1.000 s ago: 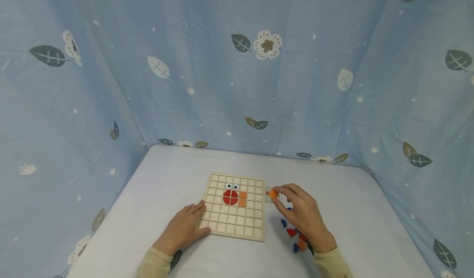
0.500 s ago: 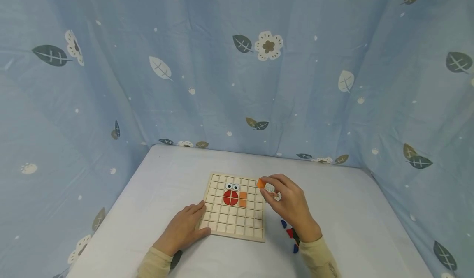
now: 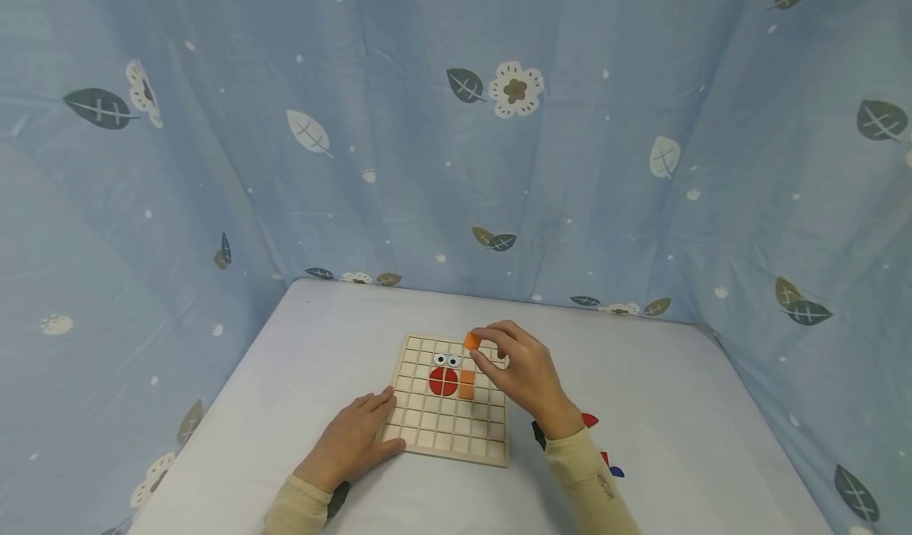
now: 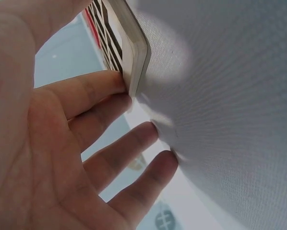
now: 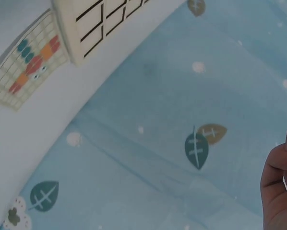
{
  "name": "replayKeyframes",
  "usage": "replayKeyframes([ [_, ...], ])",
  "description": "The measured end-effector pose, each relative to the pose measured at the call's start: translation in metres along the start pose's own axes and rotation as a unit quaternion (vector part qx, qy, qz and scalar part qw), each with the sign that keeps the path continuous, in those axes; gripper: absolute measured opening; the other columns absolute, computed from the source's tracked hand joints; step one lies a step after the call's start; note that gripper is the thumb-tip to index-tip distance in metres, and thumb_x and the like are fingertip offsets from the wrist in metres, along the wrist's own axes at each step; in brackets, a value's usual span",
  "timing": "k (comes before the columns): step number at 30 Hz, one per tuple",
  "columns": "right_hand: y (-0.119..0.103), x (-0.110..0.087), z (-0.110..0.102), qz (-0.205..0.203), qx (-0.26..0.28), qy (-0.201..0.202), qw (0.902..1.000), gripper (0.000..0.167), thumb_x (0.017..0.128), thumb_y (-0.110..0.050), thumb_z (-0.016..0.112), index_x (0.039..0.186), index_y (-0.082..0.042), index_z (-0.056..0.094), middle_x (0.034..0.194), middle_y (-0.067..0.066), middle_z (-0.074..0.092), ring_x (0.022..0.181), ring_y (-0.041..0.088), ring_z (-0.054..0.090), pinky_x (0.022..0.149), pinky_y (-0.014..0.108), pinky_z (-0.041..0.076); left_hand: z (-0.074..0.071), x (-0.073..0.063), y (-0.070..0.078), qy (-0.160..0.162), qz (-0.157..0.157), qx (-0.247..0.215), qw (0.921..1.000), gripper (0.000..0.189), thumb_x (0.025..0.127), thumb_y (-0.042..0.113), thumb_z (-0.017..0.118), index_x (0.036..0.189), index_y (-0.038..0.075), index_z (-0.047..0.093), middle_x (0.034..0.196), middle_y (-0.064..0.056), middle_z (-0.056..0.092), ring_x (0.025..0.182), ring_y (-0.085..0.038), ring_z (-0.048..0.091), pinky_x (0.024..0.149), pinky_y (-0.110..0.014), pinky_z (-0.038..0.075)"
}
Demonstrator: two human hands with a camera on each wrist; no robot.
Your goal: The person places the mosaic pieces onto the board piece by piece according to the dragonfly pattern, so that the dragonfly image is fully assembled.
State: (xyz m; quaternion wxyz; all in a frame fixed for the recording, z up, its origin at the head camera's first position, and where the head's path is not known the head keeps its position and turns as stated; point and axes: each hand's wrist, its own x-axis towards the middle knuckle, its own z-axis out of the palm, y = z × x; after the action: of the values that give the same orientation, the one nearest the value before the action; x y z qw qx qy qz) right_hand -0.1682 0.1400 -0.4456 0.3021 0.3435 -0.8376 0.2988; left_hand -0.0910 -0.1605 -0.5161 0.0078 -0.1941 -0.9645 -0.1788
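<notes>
A wooden grid board point(image 3: 445, 440) lies on the table. It bears two eye tiles point(image 3: 447, 359), a red circle of quarter tiles point(image 3: 443, 381) and orange square tiles point(image 3: 466, 385). My left hand point(image 3: 354, 440) rests at its near left corner; the left wrist view shows extended fingers point(image 4: 98, 91), some touching the board's edge point(image 4: 138, 48). Between thumb and forefinger, my right hand point(image 3: 523, 369) pinches another orange square tile point(image 3: 472, 341) above the board's far part. The right wrist view catches only part of that hand point(image 5: 282, 182); the tile is outside it.
Right of the board, red point(image 3: 589, 420) and blue pieces point(image 3: 617, 472) lie loose, partly hidden by the right forearm. A pattern card point(image 5: 33, 67) lies beside the board in the right wrist view. A blue patterned curtain point(image 3: 399, 163) hangs around the table.
My right hand has carried the orange square tile leftward and away from me, from over the pattern card to above the board. The left hand has stayed put.
</notes>
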Motion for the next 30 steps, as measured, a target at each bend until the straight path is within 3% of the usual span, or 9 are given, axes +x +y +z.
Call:
replayKeyframes([
  [11, 0.007, 0.016, 0.035, -0.017, 0.019, -0.012, 0.9996, 0.030, 0.090, -0.024, 0.079, 0.118, -0.015, 0.073, 0.111, -0.004, 0.065, 0.068, 0.011, 0.054, 0.055, 0.017, 0.044, 0.000, 0.000, 0.000, 0.000, 0.000, -0.003, 1.0000, 0.073, 0.090, 0.044, 0.075, 0.140, -0.006, 0.055, 0.149, -0.019, 0.051, 0.131, -0.042, 0.051, 0.108, -0.056, 0.043],
  [16, 0.009, 0.021, 0.053, -0.022, 0.010, -0.037, 0.9990, 0.028, 0.092, -0.027, 0.077, 0.118, -0.016, 0.073, 0.111, -0.005, 0.065, 0.067, 0.007, 0.053, 0.056, 0.015, 0.044, -0.001, 0.001, 0.000, -0.001, 0.000, 0.001, 1.0000, 0.074, 0.090, 0.045, 0.075, 0.140, -0.006, 0.056, 0.149, -0.019, 0.051, 0.131, -0.042, 0.051, 0.108, -0.055, 0.044],
  [22, 0.004, 0.024, 0.074, -0.023, -0.026, -0.108, 0.9935, 0.025, 0.093, -0.030, 0.075, 0.116, -0.020, 0.074, 0.108, -0.007, 0.066, 0.069, 0.002, 0.055, 0.060, 0.016, 0.051, -0.001, 0.000, -0.001, -0.005, -0.004, 0.005, 1.0000, 0.074, 0.090, 0.046, 0.074, 0.141, -0.005, 0.056, 0.150, -0.018, 0.051, 0.132, -0.041, 0.051, 0.108, -0.055, 0.044],
  [30, 0.002, 0.027, 0.089, 0.026, -0.041, -0.218, 0.9748, 0.022, 0.095, -0.033, 0.072, 0.114, -0.022, 0.075, 0.107, -0.006, 0.068, 0.087, 0.013, 0.069, 0.071, 0.023, 0.058, -0.001, 0.000, -0.002, -0.002, 0.008, -0.001, 1.0000, 0.073, 0.090, 0.045, 0.074, 0.140, -0.006, 0.056, 0.149, -0.019, 0.051, 0.131, -0.041, 0.051, 0.108, -0.055, 0.044],
])
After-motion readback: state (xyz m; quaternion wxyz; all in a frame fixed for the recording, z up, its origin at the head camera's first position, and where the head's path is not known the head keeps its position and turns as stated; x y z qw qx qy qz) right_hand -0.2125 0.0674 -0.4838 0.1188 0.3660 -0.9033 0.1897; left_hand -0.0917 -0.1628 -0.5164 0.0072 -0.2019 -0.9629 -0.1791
